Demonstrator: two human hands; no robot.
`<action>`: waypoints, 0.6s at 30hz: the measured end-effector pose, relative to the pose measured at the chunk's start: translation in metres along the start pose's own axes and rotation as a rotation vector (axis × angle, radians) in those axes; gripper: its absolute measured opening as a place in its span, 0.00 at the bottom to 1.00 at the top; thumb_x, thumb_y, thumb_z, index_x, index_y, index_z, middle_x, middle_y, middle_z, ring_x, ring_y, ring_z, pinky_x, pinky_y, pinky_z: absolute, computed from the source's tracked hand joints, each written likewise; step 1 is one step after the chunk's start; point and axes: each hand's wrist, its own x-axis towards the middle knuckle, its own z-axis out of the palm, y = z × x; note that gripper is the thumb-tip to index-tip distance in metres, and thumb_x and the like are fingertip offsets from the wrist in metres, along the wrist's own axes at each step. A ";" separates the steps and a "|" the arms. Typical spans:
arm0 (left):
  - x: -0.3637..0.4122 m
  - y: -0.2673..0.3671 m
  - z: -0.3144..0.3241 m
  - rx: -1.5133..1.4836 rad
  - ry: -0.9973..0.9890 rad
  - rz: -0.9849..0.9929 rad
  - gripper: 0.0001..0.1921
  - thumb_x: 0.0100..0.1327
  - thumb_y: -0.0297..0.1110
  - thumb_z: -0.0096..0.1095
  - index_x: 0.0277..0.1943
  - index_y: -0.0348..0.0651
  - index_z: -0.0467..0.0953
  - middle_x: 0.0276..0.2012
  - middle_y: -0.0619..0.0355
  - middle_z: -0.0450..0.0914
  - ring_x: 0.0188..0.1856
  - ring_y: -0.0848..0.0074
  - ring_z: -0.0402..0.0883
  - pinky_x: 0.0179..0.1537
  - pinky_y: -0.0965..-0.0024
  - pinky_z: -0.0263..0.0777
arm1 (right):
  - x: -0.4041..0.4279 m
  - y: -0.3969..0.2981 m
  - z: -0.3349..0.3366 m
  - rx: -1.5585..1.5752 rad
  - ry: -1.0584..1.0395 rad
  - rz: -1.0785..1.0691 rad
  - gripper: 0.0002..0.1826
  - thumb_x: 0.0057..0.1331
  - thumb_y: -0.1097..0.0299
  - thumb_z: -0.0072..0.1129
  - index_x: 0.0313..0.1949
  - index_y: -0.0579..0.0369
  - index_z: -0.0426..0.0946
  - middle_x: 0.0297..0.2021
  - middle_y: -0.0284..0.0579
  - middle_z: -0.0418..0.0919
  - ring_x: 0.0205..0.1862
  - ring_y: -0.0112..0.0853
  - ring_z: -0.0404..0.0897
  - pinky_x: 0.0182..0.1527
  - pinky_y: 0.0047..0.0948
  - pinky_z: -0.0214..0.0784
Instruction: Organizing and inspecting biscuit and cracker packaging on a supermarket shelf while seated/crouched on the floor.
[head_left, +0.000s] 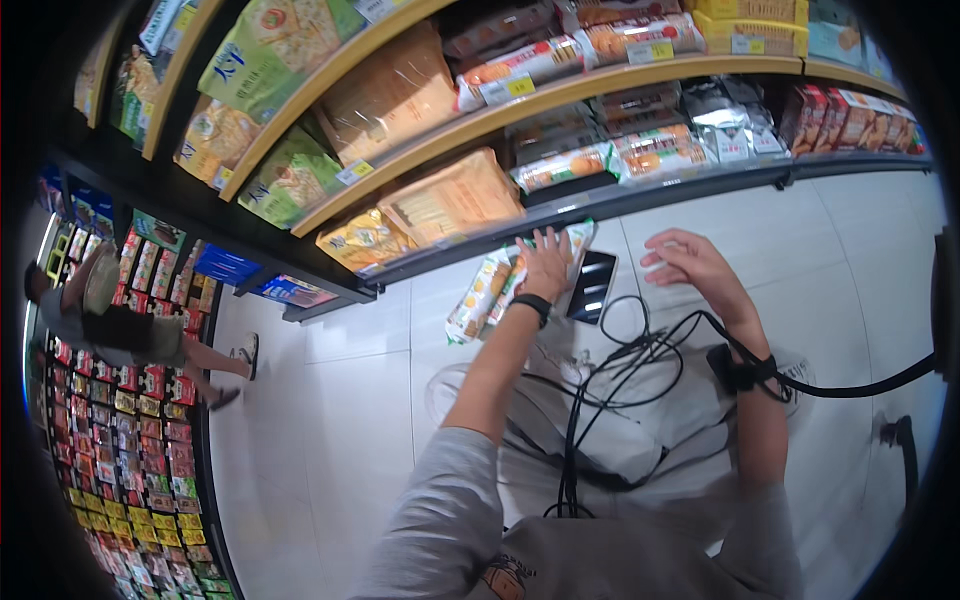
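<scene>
My left hand (546, 266) lies with spread fingers on top of long biscuit packets in white and green wrappers (480, 296), which rest on the floor in front of the shelf. Its palm hides the middle of the packets. Right beside it, a smartphone (592, 289) with a dark screen lies on the tiles. To the right, my right hand (686, 262) hovers above the floor, fingers slightly curled and apart, holding nothing. Matching biscuit packets (566, 169) stand on the bottom shelf (675, 176), past a dark gap.
Black cables (637, 349) trail loosely over my lap and up to my right wrist, which wears a black device (742, 373). Bread bags (454, 195) and red boxes (844, 120) fill the shelving. At left, a person (142, 330) walks past a snack rack (127, 450).
</scene>
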 end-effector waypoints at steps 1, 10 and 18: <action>-0.001 -0.002 0.007 0.011 0.003 0.009 0.60 0.47 0.58 0.74 0.75 0.44 0.43 0.74 0.47 0.49 0.74 0.49 0.50 0.66 0.27 0.42 | -0.002 -0.001 0.003 -0.007 0.004 0.003 0.17 0.72 0.60 0.50 0.51 0.61 0.74 0.42 0.47 0.81 0.39 0.28 0.84 0.44 0.20 0.75; 0.003 -0.051 0.064 -0.112 -0.068 -0.093 0.57 0.45 0.42 0.73 0.75 0.42 0.43 0.75 0.39 0.38 0.75 0.40 0.40 0.64 0.23 0.40 | 0.004 -0.008 0.006 -0.019 -0.011 0.017 0.20 0.70 0.55 0.54 0.50 0.59 0.75 0.42 0.45 0.81 0.42 0.28 0.83 0.48 0.24 0.74; -0.007 -0.080 0.049 -0.092 -0.297 -0.042 0.49 0.45 0.44 0.75 0.71 0.44 0.58 0.73 0.42 0.50 0.70 0.45 0.58 0.61 0.31 0.56 | 0.002 -0.004 -0.006 0.060 -0.014 -0.041 0.19 0.71 0.54 0.54 0.50 0.57 0.75 0.42 0.44 0.81 0.42 0.29 0.83 0.47 0.25 0.74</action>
